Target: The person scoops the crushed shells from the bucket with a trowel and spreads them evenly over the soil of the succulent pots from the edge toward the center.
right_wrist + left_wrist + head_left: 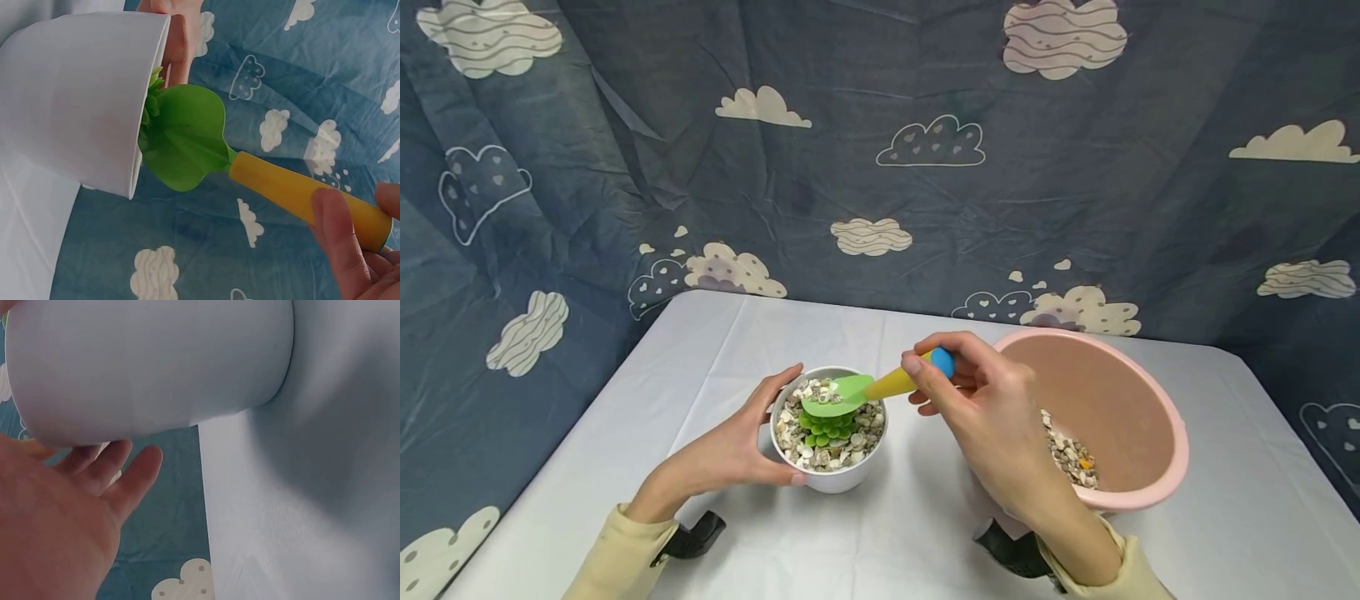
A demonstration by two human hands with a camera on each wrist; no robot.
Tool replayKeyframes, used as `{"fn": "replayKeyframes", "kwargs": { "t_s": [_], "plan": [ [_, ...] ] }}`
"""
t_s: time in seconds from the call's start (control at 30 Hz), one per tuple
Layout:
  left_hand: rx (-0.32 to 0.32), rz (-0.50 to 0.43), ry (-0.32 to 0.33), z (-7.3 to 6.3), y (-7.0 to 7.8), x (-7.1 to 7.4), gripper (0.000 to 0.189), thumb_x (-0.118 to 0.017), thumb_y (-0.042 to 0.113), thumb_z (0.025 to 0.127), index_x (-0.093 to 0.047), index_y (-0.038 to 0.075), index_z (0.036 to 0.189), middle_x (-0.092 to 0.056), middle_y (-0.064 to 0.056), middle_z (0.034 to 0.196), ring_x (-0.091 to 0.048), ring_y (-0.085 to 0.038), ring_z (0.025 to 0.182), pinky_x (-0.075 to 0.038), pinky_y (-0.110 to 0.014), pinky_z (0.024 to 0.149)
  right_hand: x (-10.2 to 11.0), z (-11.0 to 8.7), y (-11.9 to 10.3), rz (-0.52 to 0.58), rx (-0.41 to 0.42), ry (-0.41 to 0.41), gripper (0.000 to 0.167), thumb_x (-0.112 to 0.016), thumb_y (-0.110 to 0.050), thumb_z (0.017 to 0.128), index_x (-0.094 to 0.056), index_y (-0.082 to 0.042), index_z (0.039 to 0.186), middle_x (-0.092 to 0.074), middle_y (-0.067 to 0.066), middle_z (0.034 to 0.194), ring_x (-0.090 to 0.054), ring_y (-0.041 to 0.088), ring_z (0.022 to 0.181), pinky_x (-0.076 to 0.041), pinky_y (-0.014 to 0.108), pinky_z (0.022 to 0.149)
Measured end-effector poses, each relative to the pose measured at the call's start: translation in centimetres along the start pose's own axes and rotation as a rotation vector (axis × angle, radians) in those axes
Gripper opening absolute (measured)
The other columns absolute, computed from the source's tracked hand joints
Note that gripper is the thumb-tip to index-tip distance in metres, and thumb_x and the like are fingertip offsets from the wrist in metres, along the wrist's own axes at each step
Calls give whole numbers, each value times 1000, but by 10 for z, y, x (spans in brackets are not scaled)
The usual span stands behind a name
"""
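A white pot point(829, 478) stands on the table, filled with pale gravel point(868, 425) around a small green succulent point(827, 430). My left hand point(741, 446) holds the pot from the left, thumb at the front and index finger at the back of the rim. The other fingers lie along its side in the left wrist view. In my right hand point(992, 408) is a toy shovel point(187, 137), gripped by its yellow handle with a blue end. Its green blade is tilted over the succulent and carries some gravel.
To the right stands a large pink basin point(1176, 454) with more gravel and an orange-yellow bit inside. A white cloth covers the table point(857, 542). Behind it hangs a dark blue curtain point(850, 183) with cloud prints.
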State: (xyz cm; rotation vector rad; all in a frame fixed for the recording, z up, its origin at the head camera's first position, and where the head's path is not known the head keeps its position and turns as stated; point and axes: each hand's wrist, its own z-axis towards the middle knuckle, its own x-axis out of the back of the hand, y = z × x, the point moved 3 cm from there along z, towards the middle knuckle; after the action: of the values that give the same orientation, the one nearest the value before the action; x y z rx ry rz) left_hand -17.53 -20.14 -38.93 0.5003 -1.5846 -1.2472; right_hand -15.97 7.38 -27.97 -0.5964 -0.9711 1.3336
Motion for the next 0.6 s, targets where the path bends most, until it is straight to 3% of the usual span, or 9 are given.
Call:
{"fn": "replayKeyframes", "kwargs": {
  "t_s": [0.13, 0.27, 0.6],
  "plan": [
    [-57, -74, -58, 4, -2, 4, 117, -90, 21, 69, -13, 29, 157, -13, -6, 161, -12, -37, 146, -15, -64, 112, 3, -3, -1, -20, 1, -15, 13, -72, -21, 91, -71, -13, 102, -72, 2, 90, -70, 18, 70, -59, 31, 62],
    [-99, -141, -98, 7, -5, 6, 115, -88, 14, 71, -14, 28, 157, -13, -6, 162, -11, -35, 147, -14, -65, 111, 6, -4, -2, -34, 9, -31, 13, -72, -17, 90, -73, -15, 102, -71, -2, 90, -69, 15, 70, -59, 30, 65],
    [-61, -85, -20, 4, -4, 3, 117, -90, 20, 69, -14, 27, 158, -18, -9, 160, -21, -37, 143, -20, -64, 111, 12, -7, -2, -65, -37, -107, 17, -73, -15, 91, -70, -11, 107, -72, 0, 89, -71, 14, 75, -59, 30, 67]
  ]
}}
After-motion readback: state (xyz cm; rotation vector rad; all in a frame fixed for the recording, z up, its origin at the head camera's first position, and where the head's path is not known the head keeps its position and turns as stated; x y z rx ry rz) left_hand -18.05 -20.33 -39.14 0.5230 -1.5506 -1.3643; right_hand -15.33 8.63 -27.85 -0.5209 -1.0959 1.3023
